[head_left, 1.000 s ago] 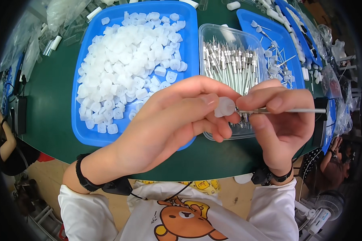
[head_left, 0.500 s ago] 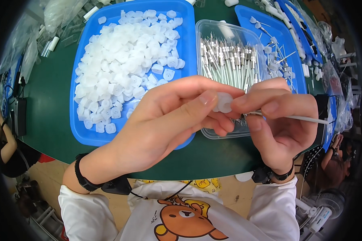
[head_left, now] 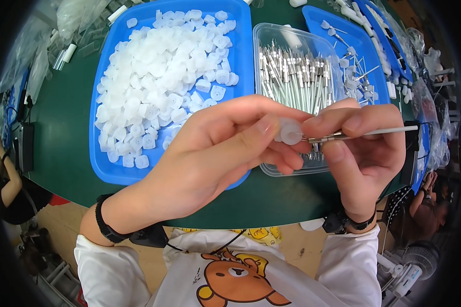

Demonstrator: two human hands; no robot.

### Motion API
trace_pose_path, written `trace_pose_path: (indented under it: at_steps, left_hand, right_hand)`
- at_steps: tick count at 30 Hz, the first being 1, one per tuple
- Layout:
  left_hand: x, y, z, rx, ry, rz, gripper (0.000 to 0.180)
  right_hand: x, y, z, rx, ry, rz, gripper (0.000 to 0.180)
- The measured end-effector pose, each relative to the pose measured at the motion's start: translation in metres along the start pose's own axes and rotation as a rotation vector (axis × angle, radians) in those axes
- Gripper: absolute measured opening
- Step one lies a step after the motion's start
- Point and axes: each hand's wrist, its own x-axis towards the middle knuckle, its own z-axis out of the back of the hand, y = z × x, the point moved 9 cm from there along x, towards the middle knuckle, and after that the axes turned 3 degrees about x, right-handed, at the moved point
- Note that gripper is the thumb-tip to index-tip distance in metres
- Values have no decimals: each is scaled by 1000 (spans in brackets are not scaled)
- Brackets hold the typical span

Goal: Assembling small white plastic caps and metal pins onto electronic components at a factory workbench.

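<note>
My left hand (head_left: 205, 153) pinches a small translucent white plastic cap (head_left: 291, 132) between thumb and fingers. In my right hand (head_left: 369, 158), thumb and fingers grip a thin pale rod (head_left: 392, 130) with a metal collar. Its fine wire tip points left at the cap; whether it touches or enters the cap, I cannot tell. Behind the hands, a clear plastic box (head_left: 263, 28) holds many similar metal-collared rods (head_left: 292, 84), partly covered by my fingers. Left of it, many loose white caps (head_left: 159, 71) are heaped in a blue tray (head_left: 244, 56).
A second blue tray (head_left: 315, 23) at the far right carries rods with caps on them. Clear plastic bags (head_left: 74, 20) and tubes lie at the far left. Other people's arms (head_left: 10, 192) show at both sides. A small fan (head_left: 417, 261) stands at lower right.
The right hand's fingers have shifted on the rod, its right end has tilted up, and more of the metal collar shows. The cap has turned slightly in the left fingers.
</note>
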Motion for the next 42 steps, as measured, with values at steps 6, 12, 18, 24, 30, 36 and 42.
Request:
trace_pose_path:
  at_steps: [6, 12, 18, 24, 30, 36, 42]
  left_hand:
    - [0, 1, 1, 16, -2, 13, 29]
    - [0, -1, -1, 77, 12, 5, 28]
    - [1, -4, -1, 74, 15, -19, 29]
    - [1, -4, -1, 55, 19, -16, 30]
    - [1, -4, -1, 32, 21, -23, 30]
    - [1, -4, -2, 57, 33, -35, 30]
    - [1, -7, -2, 110, 40, -76, 30]
  right_hand:
    - [0, -1, -1, 41, -5, -37, 21]
    - [0, 4, 0, -53, 26, 22, 21]
    - [-1, 3, 2, -61, -8, 17, 21]
    - [0, 6, 1, -93, 31, 46, 21]
    - [1, 7, 0, -74, 50, 57, 20]
    - [0, 7, 0, -55, 45, 47, 21]
    - [1, 5, 2, -51, 44, 49, 21]
